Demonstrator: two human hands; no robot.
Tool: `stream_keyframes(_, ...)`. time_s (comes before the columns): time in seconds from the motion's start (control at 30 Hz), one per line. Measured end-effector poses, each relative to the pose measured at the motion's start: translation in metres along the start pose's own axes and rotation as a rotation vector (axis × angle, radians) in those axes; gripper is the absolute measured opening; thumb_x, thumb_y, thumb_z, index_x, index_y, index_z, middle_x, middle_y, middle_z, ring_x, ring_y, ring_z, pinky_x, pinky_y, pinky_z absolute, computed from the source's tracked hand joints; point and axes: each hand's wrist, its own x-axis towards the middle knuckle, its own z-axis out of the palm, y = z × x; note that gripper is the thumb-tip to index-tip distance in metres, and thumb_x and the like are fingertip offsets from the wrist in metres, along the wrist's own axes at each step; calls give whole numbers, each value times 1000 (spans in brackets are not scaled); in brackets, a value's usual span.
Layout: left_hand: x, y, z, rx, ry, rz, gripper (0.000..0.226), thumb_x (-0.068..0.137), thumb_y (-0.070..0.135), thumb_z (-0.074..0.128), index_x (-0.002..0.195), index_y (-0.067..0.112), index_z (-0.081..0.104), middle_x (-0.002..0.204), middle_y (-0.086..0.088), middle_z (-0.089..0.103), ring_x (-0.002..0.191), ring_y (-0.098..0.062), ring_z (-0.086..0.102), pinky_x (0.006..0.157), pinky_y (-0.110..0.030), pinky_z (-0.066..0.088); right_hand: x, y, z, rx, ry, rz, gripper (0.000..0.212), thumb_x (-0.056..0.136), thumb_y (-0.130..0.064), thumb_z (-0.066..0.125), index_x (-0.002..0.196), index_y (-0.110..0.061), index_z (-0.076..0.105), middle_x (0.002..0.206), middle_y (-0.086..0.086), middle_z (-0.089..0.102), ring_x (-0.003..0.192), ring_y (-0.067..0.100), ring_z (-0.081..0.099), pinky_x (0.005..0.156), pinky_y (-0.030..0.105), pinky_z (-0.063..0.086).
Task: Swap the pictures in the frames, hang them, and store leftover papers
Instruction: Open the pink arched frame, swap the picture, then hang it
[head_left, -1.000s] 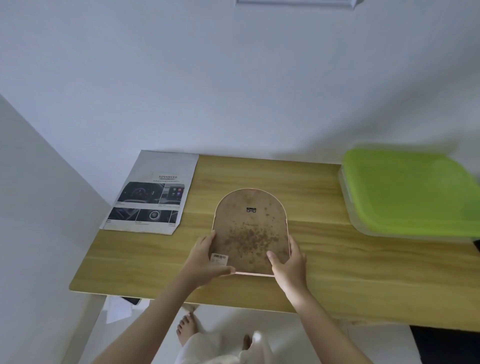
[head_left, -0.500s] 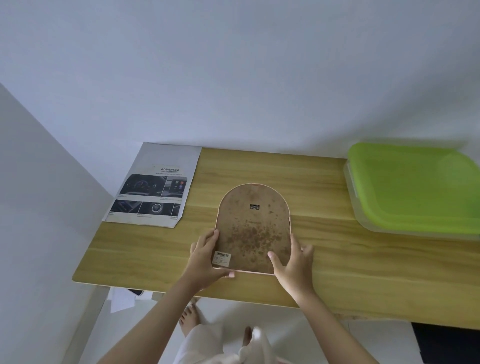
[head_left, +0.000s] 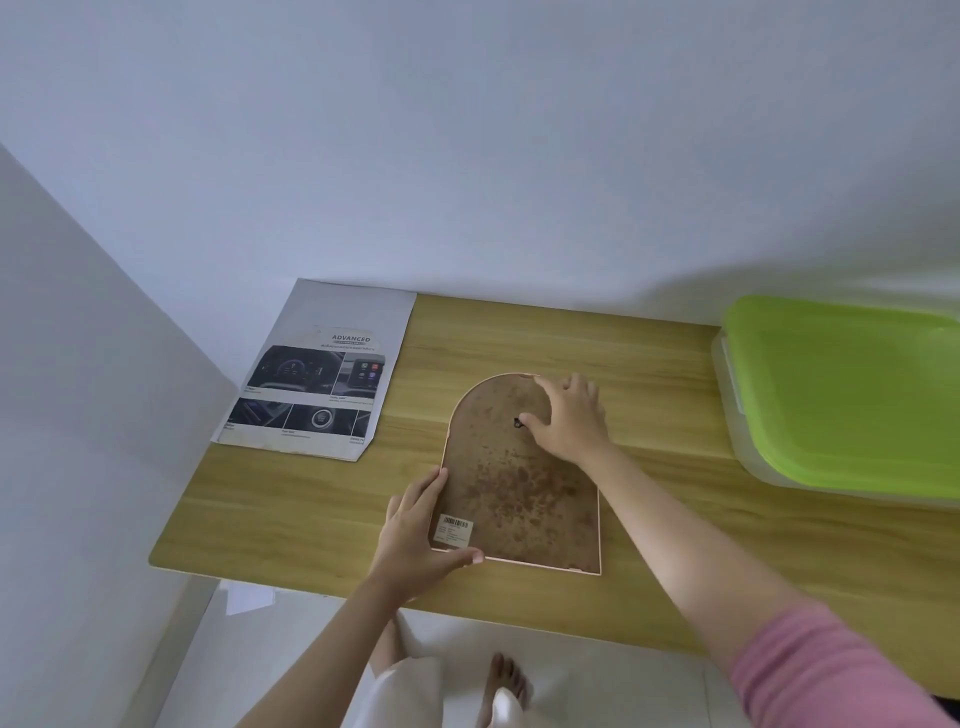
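Note:
An arched picture frame (head_left: 511, 486) lies face down on the wooden table (head_left: 649, 364), its stained brown backing up and a barcode sticker at its lower left corner. My left hand (head_left: 418, 535) grips that lower left corner, thumb on the backing. My right hand (head_left: 569, 415) rests flat on the upper right of the backing, fingers spread, its thumb by the small black hanger. A printed car brochure sheet (head_left: 317, 376) lies on the table's far left corner.
A clear plastic box with a green lid (head_left: 847, 389) stands at the table's right end. White walls close in behind and to the left. Bare feet and a white floor show below the table's front edge.
My right hand has left the frame's lower right edge and moved up onto the top of the backing near the hanger. The left hand still holds the lower left corner.

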Motion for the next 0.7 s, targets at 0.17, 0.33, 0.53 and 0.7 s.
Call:
stream_keyframes(0.17,0,-2,0,15,-11,-10,120,46,77,69,146,33,20,141,27,22,120,-7,28,102,-28,30,31,-2,-7,-64,-146,3,55,85,-52,57,133,-27,48,134,12,35,129,33,27,99,47,34)
stream_keyframes(0.33,0,-4,1,17,-9,-15,120,46,77,68,146,33,19,143,27,22,119,-6,29,102,-29,33,42,-5,-13,-59,-214,33,57,77,-55,67,124,-28,52,135,11,37,131,32,28,101,48,34)
stream_keyframes(0.53,0,-1,0,35,-9,-23,118,47,74,70,146,35,19,144,25,22,117,0,24,101,-32,36,55,-19,-26,-44,-358,120,69,70,-49,77,127,-20,51,144,14,31,137,35,21,105,46,32)
stream_keyframes(0.7,0,-1,1,54,-13,-26,118,49,75,69,146,36,14,145,25,22,116,-2,25,102,-35,38,64,-22,-36,-16,-402,121,74,64,-48,81,124,-17,51,133,7,47,124,29,43,97,40,43)
